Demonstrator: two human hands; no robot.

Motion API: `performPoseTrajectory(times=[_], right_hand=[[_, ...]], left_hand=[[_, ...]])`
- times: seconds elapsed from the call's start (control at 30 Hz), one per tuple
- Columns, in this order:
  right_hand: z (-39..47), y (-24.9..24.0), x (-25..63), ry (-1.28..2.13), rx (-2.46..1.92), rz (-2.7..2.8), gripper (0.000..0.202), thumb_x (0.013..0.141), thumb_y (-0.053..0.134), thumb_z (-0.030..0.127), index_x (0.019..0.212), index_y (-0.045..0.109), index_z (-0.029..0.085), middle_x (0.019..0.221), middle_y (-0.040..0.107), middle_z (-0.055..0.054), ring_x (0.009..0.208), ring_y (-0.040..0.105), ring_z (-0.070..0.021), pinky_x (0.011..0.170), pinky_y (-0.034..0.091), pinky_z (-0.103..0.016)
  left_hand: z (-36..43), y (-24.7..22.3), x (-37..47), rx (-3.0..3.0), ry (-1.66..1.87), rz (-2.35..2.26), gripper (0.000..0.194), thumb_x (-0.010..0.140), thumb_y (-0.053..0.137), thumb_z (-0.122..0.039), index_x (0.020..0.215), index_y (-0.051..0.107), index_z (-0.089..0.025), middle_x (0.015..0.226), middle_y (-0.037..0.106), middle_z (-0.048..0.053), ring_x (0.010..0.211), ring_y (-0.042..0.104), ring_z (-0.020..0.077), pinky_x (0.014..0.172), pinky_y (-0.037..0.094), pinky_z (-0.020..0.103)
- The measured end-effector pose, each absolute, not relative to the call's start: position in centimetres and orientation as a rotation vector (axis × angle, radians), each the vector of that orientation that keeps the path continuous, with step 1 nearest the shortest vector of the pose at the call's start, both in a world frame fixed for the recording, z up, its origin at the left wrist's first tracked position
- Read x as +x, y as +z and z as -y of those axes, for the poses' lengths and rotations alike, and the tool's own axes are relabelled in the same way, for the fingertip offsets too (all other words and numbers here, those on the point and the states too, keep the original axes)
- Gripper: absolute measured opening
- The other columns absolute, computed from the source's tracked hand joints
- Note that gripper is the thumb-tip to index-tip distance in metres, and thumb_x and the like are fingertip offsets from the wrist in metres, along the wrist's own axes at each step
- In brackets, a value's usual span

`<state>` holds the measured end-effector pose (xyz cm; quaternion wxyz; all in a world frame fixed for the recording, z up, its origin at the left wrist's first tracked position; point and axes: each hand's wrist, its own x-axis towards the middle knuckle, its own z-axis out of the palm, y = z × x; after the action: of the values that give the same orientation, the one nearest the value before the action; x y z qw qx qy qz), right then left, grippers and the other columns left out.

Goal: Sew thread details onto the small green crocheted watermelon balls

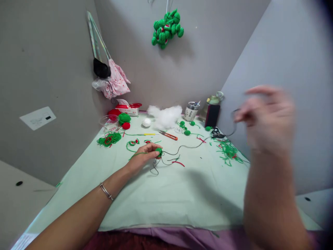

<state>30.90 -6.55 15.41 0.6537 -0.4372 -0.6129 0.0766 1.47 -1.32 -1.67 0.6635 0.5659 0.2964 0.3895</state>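
Right hand [267,118] raised at right of frame, blurred, fingertips pinched on dark thread [195,147]; can't tell if a needle is there. Left hand [142,156], centre, grips small green piece [158,151] between thumb and fingers, just above the worktop [182,205]. Best handling: left pinch firm but not squashing, close to where thread exits; right pull smooth, easing off as slack runs out so the piece doesn't pucker. Watch loose dark loops below the piece, they could knot. Red scrap [179,163] lies near them, could snag. Farther back, keep thread off orange snips [170,135], green clippings [229,151] at right and black coil [217,133]. White stuffing [168,118] sits behind, upper centre.
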Motion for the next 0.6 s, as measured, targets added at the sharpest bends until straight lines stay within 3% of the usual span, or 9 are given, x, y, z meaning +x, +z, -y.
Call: performPoseTrajectory(times=[0.03, 0.13, 0.3, 0.5, 0.6], right_hand=[[6.3, 13.9, 29.0, 0.275, -1.043, 1.493, 0.009, 0.085, 0.060, 0.029, 0.091, 0.063, 0.022, 0.063, 0.051, 0.003, 0.054, 0.047, -0.0103, 0.054, 0.039, -0.026], [5.5, 8.8, 24.2, 0.538, -1.291, 1.896, 0.014, 0.087, 0.059, 0.029, 0.090, 0.069, 0.019, 0.077, 0.061, -0.002, 0.062, 0.051, -0.0115, 0.058, 0.041, -0.026], [4.7, 3.4, 21.6, 0.527, -1.351, 2.213, 0.011, 0.085, 0.063, 0.024, 0.093, 0.071, 0.020, 0.079, 0.058, -0.001, 0.066, 0.050, -0.0116, 0.064, 0.039, -0.026], [3.2, 5.1, 24.6, 1.018, -1.129, 1.690, 0.013, 0.079, 0.068, 0.031, 0.077, 0.068, 0.017, 0.068, 0.058, -0.001, 0.062, 0.051, -0.0119, 0.061, 0.041, -0.026], [2.3, 7.1, 29.2, 0.902, -0.999, 1.222, 0.012, 0.071, 0.071, 0.029, 0.076, 0.064, 0.020, 0.065, 0.054, 0.002, 0.056, 0.046, -0.0099, 0.055, 0.038, -0.025]], left_hand=[[1.4, -1.6, 1.4, 1.269, 0.875, -0.669, 0.026, 0.082, 0.068, -0.031, 0.104, 0.067, -0.019, 0.094, 0.064, 0.004, 0.085, 0.061, 0.0155, 0.085, 0.044, 0.032], [1.5, -1.3, 1.4, 1.244, 0.869, -0.675, 0.026, 0.081, 0.069, -0.032, 0.104, 0.067, -0.019, 0.096, 0.064, 0.004, 0.086, 0.061, 0.0161, 0.088, 0.044, 0.033], [1.7, -1.1, 1.6, 1.241, 0.868, -0.638, 0.025, 0.082, 0.068, -0.033, 0.103, 0.068, -0.019, 0.098, 0.065, 0.005, 0.088, 0.061, 0.0164, 0.088, 0.045, 0.033], [1.7, -1.0, 1.4, 1.231, 0.838, -0.659, 0.025, 0.081, 0.069, -0.033, 0.102, 0.068, -0.019, 0.092, 0.063, 0.003, 0.083, 0.061, 0.0151, 0.083, 0.045, 0.030], [1.6, -1.0, 1.3, 1.231, 0.833, -0.651, 0.025, 0.081, 0.069, -0.032, 0.102, 0.068, -0.019, 0.090, 0.063, 0.003, 0.081, 0.061, 0.0148, 0.081, 0.045, 0.030]])
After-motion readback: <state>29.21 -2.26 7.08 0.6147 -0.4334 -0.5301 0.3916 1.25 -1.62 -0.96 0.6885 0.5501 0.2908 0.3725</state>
